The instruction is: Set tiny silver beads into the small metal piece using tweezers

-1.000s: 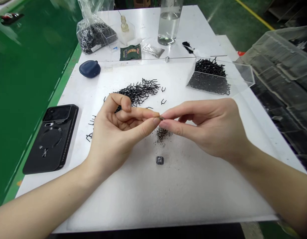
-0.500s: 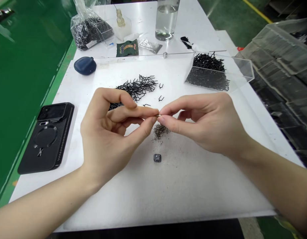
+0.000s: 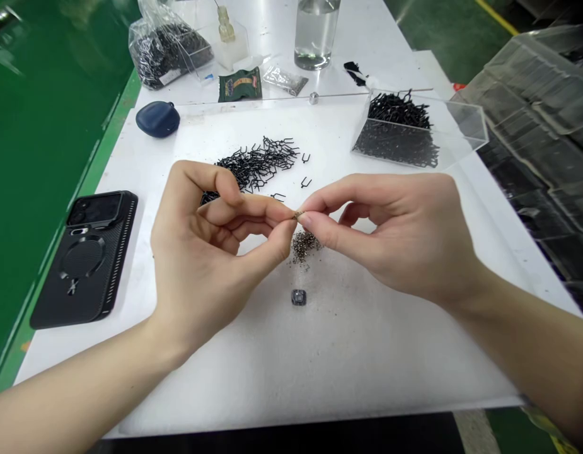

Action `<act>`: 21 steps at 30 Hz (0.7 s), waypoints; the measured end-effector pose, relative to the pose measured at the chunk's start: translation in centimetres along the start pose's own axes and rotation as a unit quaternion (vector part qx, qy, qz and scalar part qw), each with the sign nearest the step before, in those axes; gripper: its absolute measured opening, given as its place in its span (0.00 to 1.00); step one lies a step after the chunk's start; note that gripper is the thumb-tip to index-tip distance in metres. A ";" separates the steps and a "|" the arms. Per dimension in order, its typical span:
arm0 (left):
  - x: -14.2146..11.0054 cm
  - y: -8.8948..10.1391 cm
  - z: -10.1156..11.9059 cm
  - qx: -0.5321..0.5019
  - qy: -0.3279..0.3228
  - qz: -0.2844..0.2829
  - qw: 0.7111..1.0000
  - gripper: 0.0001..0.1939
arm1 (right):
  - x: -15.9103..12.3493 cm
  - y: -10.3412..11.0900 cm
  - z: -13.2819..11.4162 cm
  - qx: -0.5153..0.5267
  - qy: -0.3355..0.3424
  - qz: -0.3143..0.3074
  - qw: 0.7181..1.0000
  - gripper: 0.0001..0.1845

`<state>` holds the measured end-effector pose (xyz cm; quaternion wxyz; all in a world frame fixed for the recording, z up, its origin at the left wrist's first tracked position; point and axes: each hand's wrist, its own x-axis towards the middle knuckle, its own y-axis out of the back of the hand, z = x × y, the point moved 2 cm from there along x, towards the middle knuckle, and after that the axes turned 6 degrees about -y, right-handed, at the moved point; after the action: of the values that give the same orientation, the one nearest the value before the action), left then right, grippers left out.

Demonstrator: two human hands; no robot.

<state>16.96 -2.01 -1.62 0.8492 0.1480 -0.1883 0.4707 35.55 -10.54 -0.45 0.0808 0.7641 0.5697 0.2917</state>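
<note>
My left hand point(image 3: 215, 252) and my right hand point(image 3: 395, 233) meet fingertip to fingertip above the white work surface. Both pinch a tiny brass-coloured part point(image 3: 297, 215) between thumb and forefinger; its exact kind is too small to make out. Just below the fingertips lies a little heap of tiny brass and dark pieces point(image 3: 304, 244). Nearer to me sits a small dark, squarish clear object point(image 3: 299, 297). Behind my left hand spreads a pile of black fork-shaped parts point(image 3: 260, 162), partly covered by that hand, with a few loose ones beside it.
A black phone point(image 3: 86, 258) lies at the left, below a dark blue rounded case point(image 3: 157, 119). At right stands a clear tray point(image 3: 461, 129) of black forked parts. A bottle of clear liquid point(image 3: 316, 34), a plastic bag point(image 3: 166, 53) and a green packet point(image 3: 240, 84) are at the back.
The fingertips have shifted slightly, and more of the brass-coloured part shows between them. Both hands keep their pinch. The whole view has moved a little.
</note>
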 end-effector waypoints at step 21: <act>0.1 0.0 -0.5 -0.131 0.077 0.016 0.988 0.26 | 0.2 0.6 0.4 -0.006 0.030 -0.001 1.000 0.08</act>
<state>17.15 -1.68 -2.04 0.8654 -0.0044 -0.1851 0.4657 36.27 -10.53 -0.43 0.0686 0.7536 0.5712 0.3180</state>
